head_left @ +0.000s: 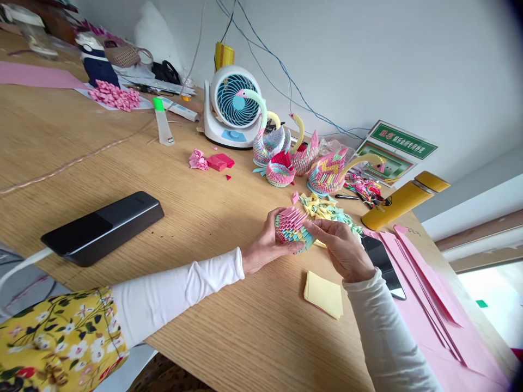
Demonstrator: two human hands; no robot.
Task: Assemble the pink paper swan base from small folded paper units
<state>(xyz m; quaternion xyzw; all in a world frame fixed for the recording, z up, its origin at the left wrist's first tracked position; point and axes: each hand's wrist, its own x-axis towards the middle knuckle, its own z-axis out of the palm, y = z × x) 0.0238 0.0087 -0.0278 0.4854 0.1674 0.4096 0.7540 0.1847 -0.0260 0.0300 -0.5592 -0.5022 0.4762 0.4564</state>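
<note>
My left hand (pixel 265 245) is wrapped around a modular origami body (pixel 291 224) built from folded paper pieces, pink on top with yellow, green and blue rows lower down. At its right edge, the thumb and fingers of my right hand (pixel 340 242) are pinched against the paper pieces. Whether a separate loose piece sits between those fingertips is hidden. Just behind my hands lie loose yellow folded pieces (pixel 318 206) and green folded pieces (pixel 345 218). In front of them is a stack of pale yellow paper squares (pixel 322 295).
Several origami swans (pixel 327 171) and a small origami bowl (pixel 280 170) stand behind, beside a white fan (pixel 237 103). A yellow flask (pixel 404 200), a phone (pixel 384 264) and pink sheets (pixel 429 305) are at right. A black device (pixel 102 226) lies left.
</note>
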